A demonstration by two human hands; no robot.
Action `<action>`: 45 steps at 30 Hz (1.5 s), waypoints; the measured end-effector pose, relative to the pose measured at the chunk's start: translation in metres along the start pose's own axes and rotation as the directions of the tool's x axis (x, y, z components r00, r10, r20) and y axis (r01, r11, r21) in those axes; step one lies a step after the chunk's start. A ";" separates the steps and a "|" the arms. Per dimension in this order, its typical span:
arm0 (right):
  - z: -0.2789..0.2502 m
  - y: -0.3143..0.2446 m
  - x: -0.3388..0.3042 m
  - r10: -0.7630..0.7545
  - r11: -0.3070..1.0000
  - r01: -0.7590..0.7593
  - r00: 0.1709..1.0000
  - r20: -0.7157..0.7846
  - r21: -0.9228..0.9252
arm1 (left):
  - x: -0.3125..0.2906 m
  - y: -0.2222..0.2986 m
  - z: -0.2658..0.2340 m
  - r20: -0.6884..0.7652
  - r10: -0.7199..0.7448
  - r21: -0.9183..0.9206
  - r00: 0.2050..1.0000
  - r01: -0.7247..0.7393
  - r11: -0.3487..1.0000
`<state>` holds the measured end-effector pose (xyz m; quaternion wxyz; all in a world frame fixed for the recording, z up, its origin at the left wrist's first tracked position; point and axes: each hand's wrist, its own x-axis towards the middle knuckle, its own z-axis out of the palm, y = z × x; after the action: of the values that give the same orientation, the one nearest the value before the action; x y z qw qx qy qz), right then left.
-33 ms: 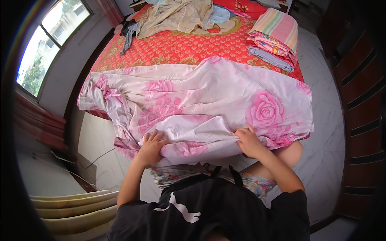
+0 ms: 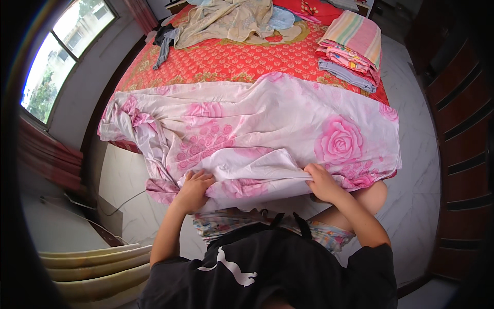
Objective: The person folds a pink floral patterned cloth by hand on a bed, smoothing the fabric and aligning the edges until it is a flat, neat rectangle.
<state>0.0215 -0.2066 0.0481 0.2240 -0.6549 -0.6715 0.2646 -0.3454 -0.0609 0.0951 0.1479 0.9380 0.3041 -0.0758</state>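
A white bedsheet (image 2: 257, 121) printed with pink roses spreads across the near part of the bed and hangs over its front edge, bunched and wrinkled at the left. My left hand (image 2: 194, 191) is closed on the sheet's near side, fingers together on top of the cloth and the thumb hidden. To the right, my right hand (image 2: 323, 183) pinches the edge of a turned-up fold, drawing a taut line in the cloth. Between the two hands lies the fold's paler side.
Under the sheet is a red patterned bed cover (image 2: 221, 64). A stack of folded cloths (image 2: 352, 49) sits at the bed's right. Farther back lies a crumpled beige blanket (image 2: 221, 20), with dark clothing (image 2: 164, 44) beside it. Yellowish draped fabric (image 2: 98, 275) stands at lower left.
My left fingers, spread earlier, have drawn together on the cloth. My right hand has moved slightly right and closed on the fold's edge, which is pulled a little tighter.
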 end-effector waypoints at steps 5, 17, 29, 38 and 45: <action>-0.055 0.004 -0.007 0.111 0.842 -0.201 0.973 0.204 0.500 | 0.009 -0.006 -0.043 -0.061 0.049 -0.399 0.997 -0.070 0.914; -0.251 0.013 0.093 0.146 0.984 -0.179 0.767 -0.625 0.009 | 0.231 0.011 -0.250 -0.865 0.309 0.382 0.395 0.120 0.916; -0.130 0.182 0.041 0.463 0.690 -0.723 0.467 -0.753 -0.024 | 0.191 0.086 0.035 -0.484 0.207 -0.102 0.850 -0.290 0.952; -0.156 0.217 0.043 0.713 0.577 -0.809 0.431 -0.553 0.114 | 0.211 0.100 0.047 -0.479 0.149 -0.134 0.865 -0.240 0.962; -0.193 0.251 0.053 0.621 0.778 -0.569 0.633 -0.463 0.265 | 0.225 0.126 0.042 -0.479 0.151 -0.151 0.865 -0.251 0.956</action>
<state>0.3352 -0.1416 0.0294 0.3293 -0.8743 -0.3162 0.1650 -0.0926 -0.0483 0.0321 0.1754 0.9348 0.2370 0.1980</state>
